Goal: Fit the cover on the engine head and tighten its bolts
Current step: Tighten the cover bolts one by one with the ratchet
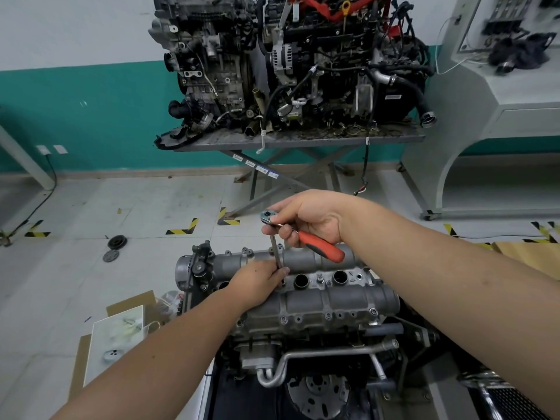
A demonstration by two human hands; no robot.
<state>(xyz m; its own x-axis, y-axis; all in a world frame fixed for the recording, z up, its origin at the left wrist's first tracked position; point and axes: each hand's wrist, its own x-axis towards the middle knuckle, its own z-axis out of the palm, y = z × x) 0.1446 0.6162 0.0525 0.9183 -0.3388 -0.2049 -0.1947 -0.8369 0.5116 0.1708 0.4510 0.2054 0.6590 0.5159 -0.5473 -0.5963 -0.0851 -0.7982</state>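
Observation:
The grey cast cover (321, 301) lies on top of the engine head in front of me, with small bolts (328, 315) along its near edge and two round plug wells in the middle. My right hand (306, 219) grips a ratchet (321, 248) with a red handle above the cover. Its long extension bar (276, 253) runs down to the cover's centre row. My left hand (257, 281) pinches the lower end of that bar, hiding the bolt beneath.
Two bigger engines (288, 62) stand on a metal table (303, 140) beyond. A grey cabinet (500, 101) is at the right. Cardboard and a white sheet (118, 338) lie on the floor at the left, and two black round parts (116, 242) farther out.

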